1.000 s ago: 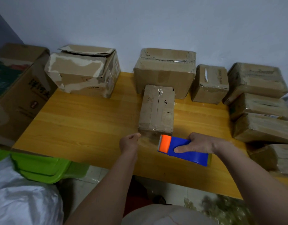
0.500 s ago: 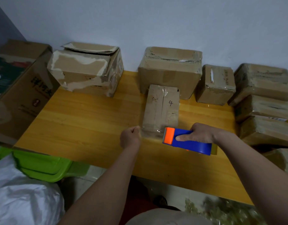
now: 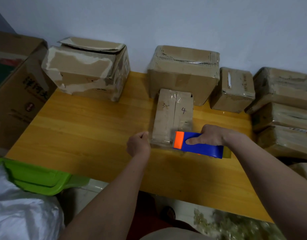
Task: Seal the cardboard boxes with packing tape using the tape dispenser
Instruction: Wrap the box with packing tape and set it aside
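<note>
Left of centre in the frame, the left hand [image 3: 138, 144] is curled into a loose fist just beside the near-left corner of the small flat brown cardboard box [image 3: 172, 116]; its fingers seem to pinch the end of a clear tape strip, though blur leaves this uncertain. The box, marked "3" and "4", lies on the yellow wooden table [image 3: 90, 135] at the frame's centre, between both hands. To the right, the right hand [image 3: 210, 135] is clamped around the blue tape dispenser with an orange front [image 3: 197, 144], thumb along its side, its orange end over the box's near-right corner.
</note>
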`<state>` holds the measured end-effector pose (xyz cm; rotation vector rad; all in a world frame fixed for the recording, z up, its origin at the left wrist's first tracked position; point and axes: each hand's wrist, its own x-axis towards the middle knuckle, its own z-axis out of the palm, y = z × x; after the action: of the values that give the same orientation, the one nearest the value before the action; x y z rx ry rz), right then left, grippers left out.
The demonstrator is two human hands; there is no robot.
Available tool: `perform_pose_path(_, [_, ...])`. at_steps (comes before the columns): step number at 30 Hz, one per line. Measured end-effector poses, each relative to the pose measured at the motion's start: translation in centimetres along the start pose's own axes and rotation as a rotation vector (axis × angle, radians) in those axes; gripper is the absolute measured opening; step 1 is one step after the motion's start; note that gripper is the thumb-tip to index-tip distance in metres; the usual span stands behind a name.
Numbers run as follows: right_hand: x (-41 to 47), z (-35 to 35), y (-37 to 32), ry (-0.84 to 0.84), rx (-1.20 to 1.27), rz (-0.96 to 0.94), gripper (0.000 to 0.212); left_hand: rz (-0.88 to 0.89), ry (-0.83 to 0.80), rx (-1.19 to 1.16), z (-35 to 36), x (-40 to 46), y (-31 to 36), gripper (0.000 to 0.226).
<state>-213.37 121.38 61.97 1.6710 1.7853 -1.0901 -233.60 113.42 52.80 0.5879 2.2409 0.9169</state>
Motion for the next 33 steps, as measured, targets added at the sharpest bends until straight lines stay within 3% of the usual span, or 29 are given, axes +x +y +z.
perform_pose_path(10, [1.7,-0.3,-0.7,-0.061,0.005,0.091,0.053,0.013,-0.033,0.014,2.0,1.1,-1.3,0.023])
perform_pose_path(13, [2.3,-0.2,-0.6,-0.075,0.024,0.103,0.054,0.015,-0.066,0.016,2.3,1.5,-1.7,0.033])
perform_pose_path(16, [2.6,-0.2,-0.3,-0.082,0.022,0.108,0.055,0.019,-0.093,0.072,2.6,1.8,-2.1,0.048])
perform_pose_path(19, [2.8,-0.2,-0.2,-0.091,0.028,0.106,0.055,-0.028,-0.144,0.228,2.3,1.8,-1.7,0.027])
perform_pose_path(21, [2.8,-0.1,0.0,-0.090,0.030,0.097,0.056,-0.065,-0.053,0.362,2.1,1.4,-1.7,0.042])
perform_pose_path(22, [2.8,-0.1,0.1,-0.090,0.034,0.093,0.055,0.011,0.003,0.342,1.8,0.8,-1.6,0.049])
perform_pose_path(24, [2.9,-0.1,0.3,-0.097,0.044,0.083,0.055,0.400,0.008,0.367,2.0,-0.4,-1.9,0.067])
perform_pose_path(26, [2.9,-0.1,0.4,-0.105,0.055,0.072,0.057,0.790,-0.217,0.607,2.2,-1.4,-2.7,0.083])
perform_pose_path(27, [2.9,0.0,0.5,-0.104,0.052,0.063,0.058,0.870,-0.314,0.745,2.3,-1.4,-3.1,0.083])
perform_pose_path(33, [3.1,0.5,1.1,-0.065,0.031,0.017,0.061,0.850,-0.389,0.992,2.2,-1.4,-3.2,0.081])
